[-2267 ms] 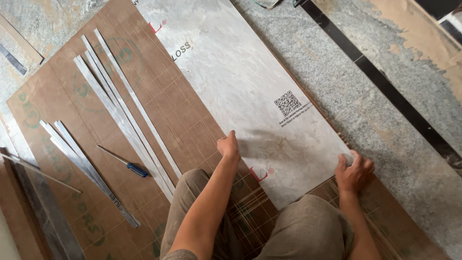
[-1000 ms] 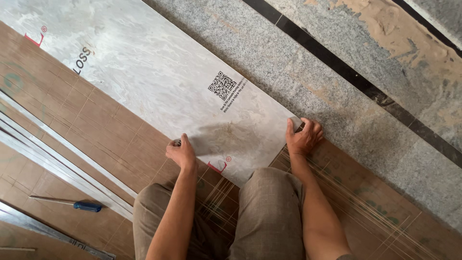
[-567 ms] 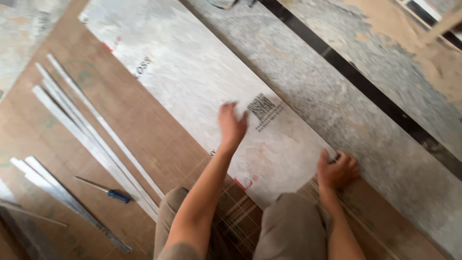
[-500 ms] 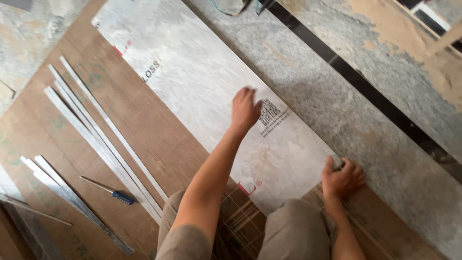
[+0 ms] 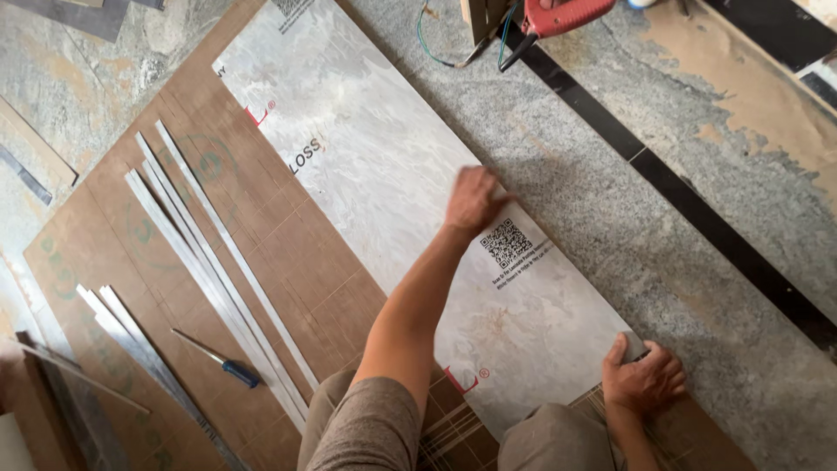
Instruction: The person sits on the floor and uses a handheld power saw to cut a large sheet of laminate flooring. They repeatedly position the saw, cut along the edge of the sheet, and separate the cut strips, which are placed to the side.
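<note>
Big marble-look tile slab (image 5: 384, 201) lies flat on brown cardboard sheeting (image 5: 288, 279) spread over the grey speckled stone floor (image 5: 610, 218), running diagonally from upper left to lower right, printed protective film facing up. Right hand (image 5: 643, 380) is clamped on the slab's near corner, fingers curled over the edge, holding it. Left hand (image 5: 473, 201) is out along the slab's right-hand long edge, near the square code print; it's motion-blurred, fingers look loosely curled, can't tell if it's gripping the edge or just resting on it. My read: to shift a slab this size cleanly, get both hands on the same long edge, well apart, lift or slide evenly, keep it on the cardboard so the corner doesn't grind on stone; corners look like the chip risk. Floor has a dark inlay band (image 5: 697, 209) crossing diagonally and a patch of tan residue at upper right. Left of the slab, on the cardboard: a fan of thin pale cut strips (image 5: 209, 270), more strips at lower left. Red power tool (image 5: 567, 13) with cable at top edge. Blue-handled screwdriver (image 5: 218, 360) beside the strips, well clear of both hands.
</note>
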`<state>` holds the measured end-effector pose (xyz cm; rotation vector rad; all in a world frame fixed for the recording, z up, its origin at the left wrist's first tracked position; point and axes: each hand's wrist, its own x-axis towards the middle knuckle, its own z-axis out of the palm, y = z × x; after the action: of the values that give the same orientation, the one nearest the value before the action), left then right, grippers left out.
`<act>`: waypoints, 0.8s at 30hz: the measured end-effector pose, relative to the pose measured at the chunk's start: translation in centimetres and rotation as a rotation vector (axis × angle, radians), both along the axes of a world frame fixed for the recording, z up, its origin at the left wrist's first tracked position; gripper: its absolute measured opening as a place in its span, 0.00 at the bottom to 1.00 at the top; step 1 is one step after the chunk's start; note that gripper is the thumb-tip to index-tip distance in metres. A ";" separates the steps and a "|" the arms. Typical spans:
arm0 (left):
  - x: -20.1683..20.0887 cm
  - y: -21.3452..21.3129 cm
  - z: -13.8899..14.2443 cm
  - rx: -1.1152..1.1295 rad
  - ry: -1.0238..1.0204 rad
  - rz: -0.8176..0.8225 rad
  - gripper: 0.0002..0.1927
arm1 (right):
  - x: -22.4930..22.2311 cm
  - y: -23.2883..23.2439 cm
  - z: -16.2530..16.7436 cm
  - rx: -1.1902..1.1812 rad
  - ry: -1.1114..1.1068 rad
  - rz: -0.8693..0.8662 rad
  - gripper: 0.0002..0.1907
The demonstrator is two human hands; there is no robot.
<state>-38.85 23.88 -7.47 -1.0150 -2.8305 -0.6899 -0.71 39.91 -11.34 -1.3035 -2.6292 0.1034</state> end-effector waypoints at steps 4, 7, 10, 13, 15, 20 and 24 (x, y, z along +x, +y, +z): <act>3.2 -7.4 -0.5 0.058 -0.016 0.946 0.46 | 0.3 0.3 -0.4 0.003 0.038 0.033 0.27; 5.2 -14.3 0.2 -0.127 -0.232 1.467 0.44 | 0.4 0.2 -0.6 0.030 0.068 0.024 0.27; 6.8 -17.7 0.3 0.132 -0.452 1.441 0.26 | 0.4 -0.1 -0.6 0.049 0.073 0.021 0.27; 6.5 -18.7 0.1 0.305 -0.462 1.438 0.16 | 0.3 -0.3 -0.4 0.063 0.065 0.030 0.27; 6.0 -18.8 -0.2 0.462 -0.470 1.502 0.13 | 0.3 -0.2 -0.4 0.081 0.050 0.035 0.27; 6.0 -19.6 -0.6 0.535 -0.317 1.555 0.09 | 0.6 -0.3 -0.6 0.091 0.024 0.015 0.26; 6.4 -20.4 -0.7 0.607 -0.435 1.629 0.10 | 0.7 -0.4 -0.7 0.092 0.029 0.042 0.26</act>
<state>-32.48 3.48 -8.14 1.4726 -2.2385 -1.2628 0.00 39.56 -11.99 -1.2084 -2.6047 0.0079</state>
